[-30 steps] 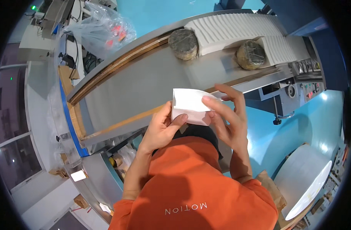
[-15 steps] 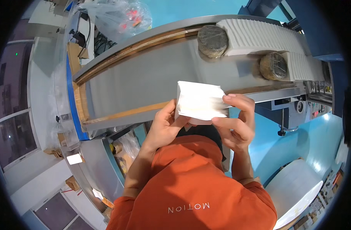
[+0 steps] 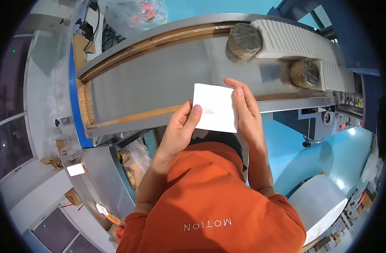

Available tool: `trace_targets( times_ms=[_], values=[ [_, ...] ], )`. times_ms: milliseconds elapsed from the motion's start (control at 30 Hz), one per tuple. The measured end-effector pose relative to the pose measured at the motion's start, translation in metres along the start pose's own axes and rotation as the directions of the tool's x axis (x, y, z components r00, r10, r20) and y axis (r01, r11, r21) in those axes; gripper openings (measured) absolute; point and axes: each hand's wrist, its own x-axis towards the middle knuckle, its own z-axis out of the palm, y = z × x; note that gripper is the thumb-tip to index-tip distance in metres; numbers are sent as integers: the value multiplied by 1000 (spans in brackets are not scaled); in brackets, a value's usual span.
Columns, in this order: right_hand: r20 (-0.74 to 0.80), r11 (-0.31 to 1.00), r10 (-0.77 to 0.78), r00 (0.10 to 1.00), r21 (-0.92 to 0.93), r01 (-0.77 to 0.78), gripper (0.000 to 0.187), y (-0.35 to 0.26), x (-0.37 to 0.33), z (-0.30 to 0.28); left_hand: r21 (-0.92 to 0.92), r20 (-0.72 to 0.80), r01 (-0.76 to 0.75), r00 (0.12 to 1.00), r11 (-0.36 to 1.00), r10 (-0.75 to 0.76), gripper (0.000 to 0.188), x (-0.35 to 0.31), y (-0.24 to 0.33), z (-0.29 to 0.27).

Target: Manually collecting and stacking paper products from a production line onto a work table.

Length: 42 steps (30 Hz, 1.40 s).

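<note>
A square stack of white paper napkins (image 3: 215, 110) is held in front of my body, above the near rail of the grey metal trough. My left hand (image 3: 181, 130) is closed on its left side, thumb lying on the top face and fingers beneath. Against the right edge rests my right hand (image 3: 250, 114), with the thumb near the upper right corner and a finger reaching past the far edge. The right hand's other fingers are partly hidden.
In the trough (image 3: 155, 80), two long rows of folded white paper (image 3: 292, 40) stand at the right. A round taped weight (image 3: 245, 41) and a second taped weight (image 3: 304, 73) sit at their ends. Blue machinery (image 3: 353, 33) rises far right; a large white roll (image 3: 317, 206) stands lower right.
The fanned edges of the stack have come together, and its top now faces me flat. My right hand has moved up from pinching the loose edge to lie along the right side.
</note>
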Motion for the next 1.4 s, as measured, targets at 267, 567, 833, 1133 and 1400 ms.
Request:
trace_targets(
  times_ms=[267, 567, 833, 1133, 1400],
  values=[
    [57, 995, -40, 998, -88, 45, 29, 9, 4, 47, -165, -168, -70, 985, 984, 42, 33, -14, 2, -32],
    [380, 475, -554, 741, -586, 656, 21, -1, 9, 110, -22, -118, -157, 981, 987, 153, 23, -40, -6, -83],
    [461, 240, -657, 597, -623, 745, 18, 18, 7, 132, -57, -82, -171, 983, 984, 166, 32, -49, -13, -108],
    [181, 802, -406, 896, 541, 254, 9, 30, 20, 93, -234, -97, -93, 993, 968, 72, 35, -54, -3, -115],
    [208, 464, -376, 903, 886, -11, 18, 57, 20, 75, -304, -105, -44, 994, 952, 13, 38, -53, -9, -115]
  ],
)
